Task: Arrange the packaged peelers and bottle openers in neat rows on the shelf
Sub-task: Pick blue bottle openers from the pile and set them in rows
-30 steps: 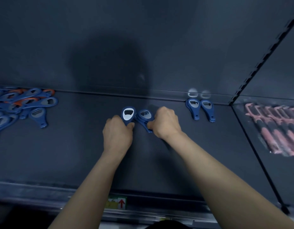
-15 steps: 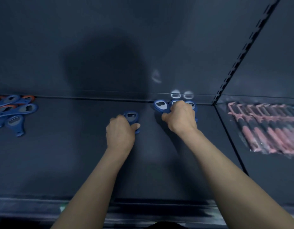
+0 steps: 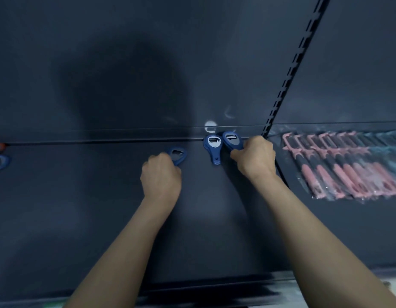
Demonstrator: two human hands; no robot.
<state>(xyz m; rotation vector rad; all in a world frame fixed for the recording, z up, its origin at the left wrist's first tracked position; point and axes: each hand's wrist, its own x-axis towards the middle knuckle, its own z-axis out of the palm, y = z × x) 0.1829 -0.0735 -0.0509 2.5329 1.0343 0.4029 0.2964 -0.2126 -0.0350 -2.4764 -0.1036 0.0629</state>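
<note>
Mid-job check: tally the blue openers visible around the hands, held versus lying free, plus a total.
Left-held opener, in left hand: 1
Right-held opener, in right hand: 1
Free opener, lying between them: 1
Total: 3 visible

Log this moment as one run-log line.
phase: arranging openers | left hand: grips blue opener | right hand: grips rear opener beside laid opener | pink peelers: rowed, right bay

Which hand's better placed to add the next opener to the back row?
Left, probably: the left hand grips a loose opener beside the row's open end; the right hand is occupied gripping a back-row opener.
</note>
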